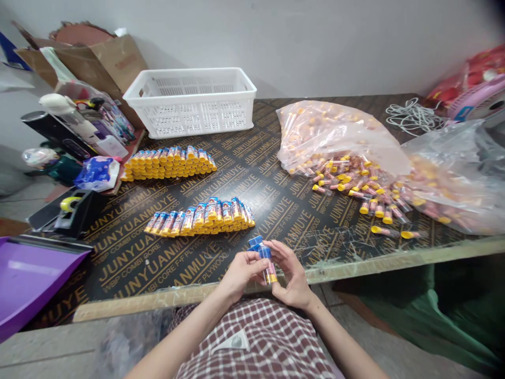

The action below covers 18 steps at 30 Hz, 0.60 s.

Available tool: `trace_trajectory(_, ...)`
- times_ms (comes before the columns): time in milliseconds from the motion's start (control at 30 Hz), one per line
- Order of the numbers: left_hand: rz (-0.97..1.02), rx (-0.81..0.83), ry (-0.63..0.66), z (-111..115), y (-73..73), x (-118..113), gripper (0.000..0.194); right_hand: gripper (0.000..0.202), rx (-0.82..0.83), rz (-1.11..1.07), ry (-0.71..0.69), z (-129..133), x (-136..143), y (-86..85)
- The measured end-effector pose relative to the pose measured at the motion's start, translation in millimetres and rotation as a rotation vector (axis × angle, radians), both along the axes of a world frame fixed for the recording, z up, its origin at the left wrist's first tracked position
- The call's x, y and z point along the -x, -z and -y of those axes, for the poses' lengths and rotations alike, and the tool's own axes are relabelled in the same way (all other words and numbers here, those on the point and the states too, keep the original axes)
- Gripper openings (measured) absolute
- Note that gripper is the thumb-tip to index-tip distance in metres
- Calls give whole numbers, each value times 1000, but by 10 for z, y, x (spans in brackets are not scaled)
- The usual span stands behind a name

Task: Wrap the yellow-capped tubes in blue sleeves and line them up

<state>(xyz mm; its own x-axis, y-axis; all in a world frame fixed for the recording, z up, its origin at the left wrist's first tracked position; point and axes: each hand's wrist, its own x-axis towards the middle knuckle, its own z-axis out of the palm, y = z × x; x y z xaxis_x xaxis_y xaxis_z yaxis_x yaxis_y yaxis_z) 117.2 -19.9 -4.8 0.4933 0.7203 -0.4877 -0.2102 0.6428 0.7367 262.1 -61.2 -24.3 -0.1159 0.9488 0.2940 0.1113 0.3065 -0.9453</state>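
Near the table's front edge I hold a small clear tube (270,270) with pink contents and a yellow cap at its lower end. A blue printed label (258,244) lies around or against its upper part; I cannot tell how far it wraps. My left hand (243,272) pinches the tube and label from the left. My right hand (292,275) curls around from the right, its thumb by the yellow cap. Just beyond my hands lies a stack of labelled tubes (201,215), blue above and yellow-capped toward me. Another such stack (168,163) sits farther back.
A plastic bag (335,129) spills loose unlabelled tubes (359,181) at the right, beside another clear bag (461,179). A white basket (197,116) stands at the back. On the left are a tape dispenser (73,210) and a purple dustpan (35,279). A white cord (412,117) lies far right.
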Motion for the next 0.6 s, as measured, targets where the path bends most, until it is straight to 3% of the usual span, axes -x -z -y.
trace_trajectory(200,-2,16,-17,14,-15,22,37,80,40,65,-40,0,-10,-43)
trace_trajectory(300,-67,-42,-6,-16,-101,196,35,88,73,141,-65,-56,-106,-4)
trace_trajectory(400,-238,-202,-65,-131,-223,572,31,88,94,158,58,-183,-241,157)
trace_trajectory(500,-522,-385,-298,-351,-309,1072,29,80,179,172,248,-307,-343,362)
trace_trajectory(600,-916,-561,-535,-636,-298,1505,31,68,248,173,321,-377,-401,519)
